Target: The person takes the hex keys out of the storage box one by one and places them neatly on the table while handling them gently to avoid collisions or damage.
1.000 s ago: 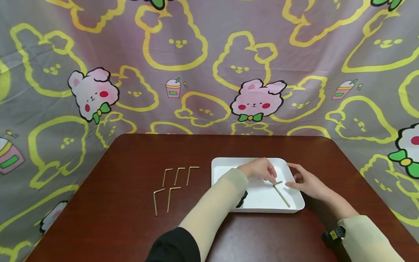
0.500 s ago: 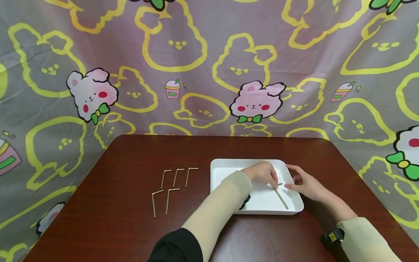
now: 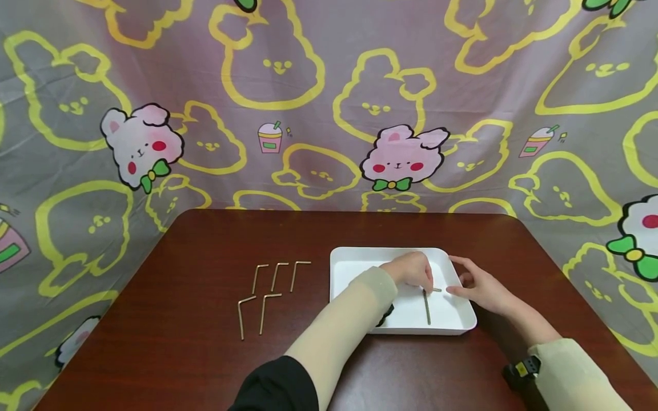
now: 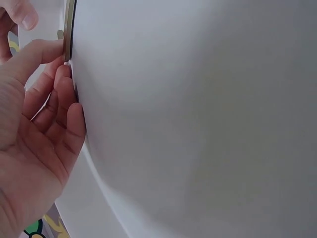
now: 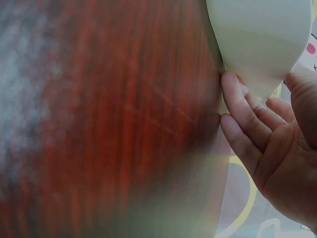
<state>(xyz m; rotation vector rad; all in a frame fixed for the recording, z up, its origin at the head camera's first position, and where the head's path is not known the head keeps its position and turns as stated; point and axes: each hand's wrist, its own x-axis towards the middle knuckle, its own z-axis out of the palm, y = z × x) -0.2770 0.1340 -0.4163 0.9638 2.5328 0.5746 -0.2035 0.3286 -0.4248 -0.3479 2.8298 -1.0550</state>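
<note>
A white tray (image 3: 354, 326) sits on the table, and my left hand (image 3: 411, 269) reaches into it. Its thumb and index finger pinch a brass-coloured hex key (image 3: 427, 308) near the bend; the left wrist view also shows this L-shaped hex key (image 4: 70, 29), with the other fingers of my left hand (image 4: 39, 134) loosely curled against the tray floor. My right hand (image 3: 485, 288) holds the tray's right side, thumb over the rim. In the right wrist view, the fingertips of my right hand (image 5: 277, 148) lie against the tray's outer wall (image 5: 257, 59).
Several L-shaped hex keys lie in two rows on the brown table (image 3: 169, 319) left of the tray, among them a front hex key (image 3: 263, 314) and a back hex key (image 3: 293, 277). A patterned cloth (image 3: 308, 68) hangs behind the table's far edge.
The hex key in the tray has swung its long arm to the left, from slanting to nearly straight toward me. My left fingers have closed on its bend. The right hand stays put.
</note>
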